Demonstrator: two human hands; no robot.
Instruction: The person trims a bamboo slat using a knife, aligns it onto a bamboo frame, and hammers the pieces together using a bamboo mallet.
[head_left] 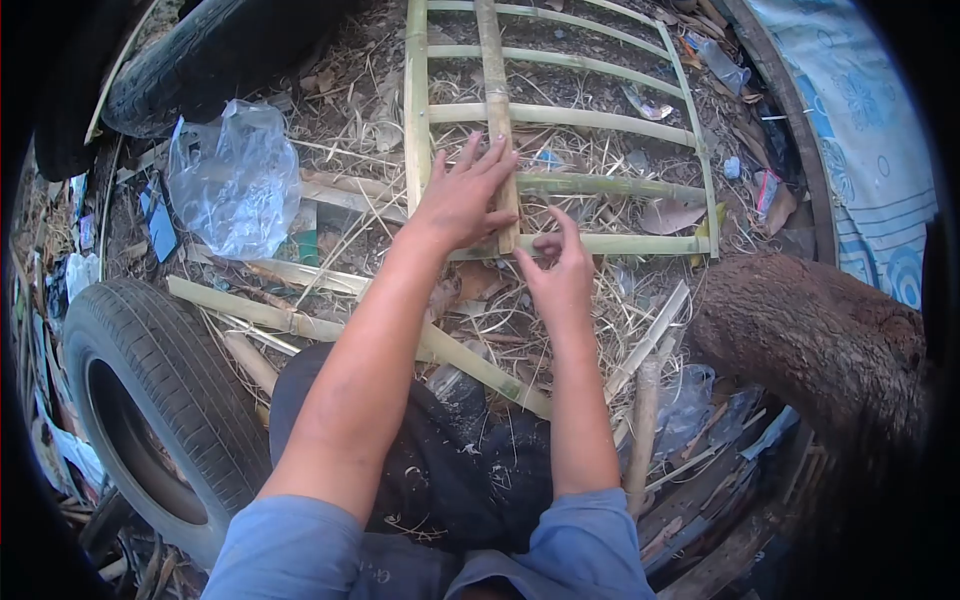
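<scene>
Listener: So, what lies in front of you?

Operator: Watching remotely through the head camera, I look down on littered ground (340,95). Ahead lies a ladder-like frame (704,150) of pale bamboo, its crosspieces running left to right. One lengthwise slat (496,85) lies over them, just right of the frame's left side strip (417,110). The slat's near end reaches the nearest crosspiece (620,244).

Listener: And the hands?

Operator: The left hand (462,198) rests palm down over the slat, fingers slightly spread, laid on it rather than wrapped round it. The right hand (562,275) is at the near end, thumb and index finger well apart. Whether that thumb touches the slat or just misses it, I cannot tell.

Listener: Which step is this, and what does the next move call for?

Operator: My judgement is that the slat is being lined up across the crosspieces. The next move would call for a steady left hand while the right fingers nudge the near end true, gently, so nothing skews.

Listener: Anything nearby?

Operator: A tyre (190,370) on the left, a rough log (810,340) on the right, and a loose bamboo strip (480,368) between the forearms.
</scene>
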